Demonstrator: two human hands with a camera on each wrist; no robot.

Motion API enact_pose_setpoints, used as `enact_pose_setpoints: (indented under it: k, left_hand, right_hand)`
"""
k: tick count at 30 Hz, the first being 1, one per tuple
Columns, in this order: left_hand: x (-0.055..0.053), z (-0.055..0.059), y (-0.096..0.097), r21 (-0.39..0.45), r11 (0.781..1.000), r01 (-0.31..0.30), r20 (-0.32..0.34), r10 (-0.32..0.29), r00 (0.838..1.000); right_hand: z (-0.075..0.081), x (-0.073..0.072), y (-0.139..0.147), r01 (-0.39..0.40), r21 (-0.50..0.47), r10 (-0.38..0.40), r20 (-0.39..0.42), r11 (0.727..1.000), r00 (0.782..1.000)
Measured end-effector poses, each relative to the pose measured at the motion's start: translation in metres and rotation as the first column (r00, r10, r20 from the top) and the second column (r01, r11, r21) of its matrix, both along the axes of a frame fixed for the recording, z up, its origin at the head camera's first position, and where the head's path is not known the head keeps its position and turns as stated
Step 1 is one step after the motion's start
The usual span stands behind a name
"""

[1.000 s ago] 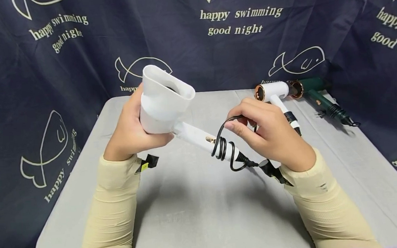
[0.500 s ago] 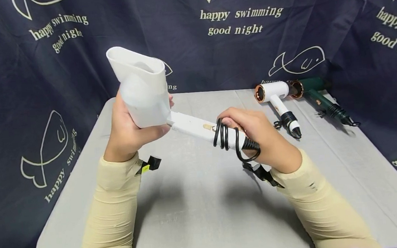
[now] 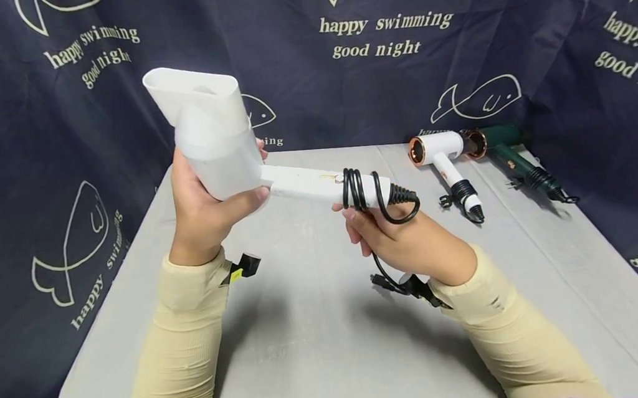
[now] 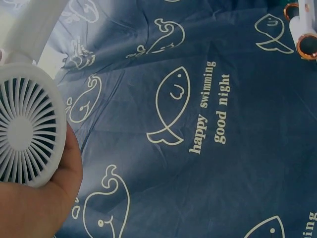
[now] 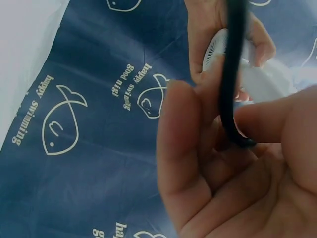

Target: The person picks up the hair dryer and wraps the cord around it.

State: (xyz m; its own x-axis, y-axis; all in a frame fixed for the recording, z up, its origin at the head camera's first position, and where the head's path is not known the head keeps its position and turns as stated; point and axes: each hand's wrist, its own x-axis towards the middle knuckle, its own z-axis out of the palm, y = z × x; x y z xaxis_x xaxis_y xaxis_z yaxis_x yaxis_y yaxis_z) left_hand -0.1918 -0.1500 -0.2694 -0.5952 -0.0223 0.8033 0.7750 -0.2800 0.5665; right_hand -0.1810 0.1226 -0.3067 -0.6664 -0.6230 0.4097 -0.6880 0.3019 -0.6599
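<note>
My left hand (image 3: pixel 199 211) grips the barrel of a white hair dryer (image 3: pixel 220 160), held up above the table with its flat nozzle (image 3: pixel 192 84) pointing up and away. In the left wrist view its slotted rear grille (image 4: pixel 20 131) faces the camera. The handle reaches to the right, with several turns of black power cord (image 3: pixel 354 189) around its lower end. Just below those turns, my right hand (image 3: pixel 412 241) pinches the cord between thumb and fingers, as the right wrist view shows. The plug end (image 3: pixel 384 283) hangs beneath the right hand, near the wrist.
At the back right of the grey table (image 3: pixel 308 350) lie a second white hair dryer (image 3: pixel 444 148) with a copper rim and a dark green one (image 3: pixel 518 158), both with cords wrapped on their handles. A dark blue printed curtain (image 3: pixel 311 99) surrounds the table.
The right hand has brought the cord around the handle and now sits below it. The left hand has tilted the dryer so the nozzle points further left and the handle lies more level.
</note>
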Motion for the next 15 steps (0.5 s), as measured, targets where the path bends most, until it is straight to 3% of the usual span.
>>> enact_pose_setpoints:
  k: [4, 9, 15]
  left_hand:
    - [0.004, 0.005, 0.007, -0.005, 0.999, -0.044, 0.009, 0.044, 0.999]
    - [0.006, 0.007, 0.014, -0.006, 0.994, -0.111, 0.020, 0.112, 0.994]
    - [0.006, 0.006, 0.017, 0.010, 0.985, -0.174, -0.003, 0.174, 0.985]
  right_hand:
    - [-0.001, 0.002, 0.001, 0.073, 0.063, -0.065, -0.112, 0.995, 0.992]
    - [0.001, 0.004, 0.000, 0.184, 0.177, -0.136, -0.257, 0.967, 0.957]
    - [0.002, 0.005, -0.001, 0.220, 0.227, -0.146, -0.303, 0.949, 0.942]
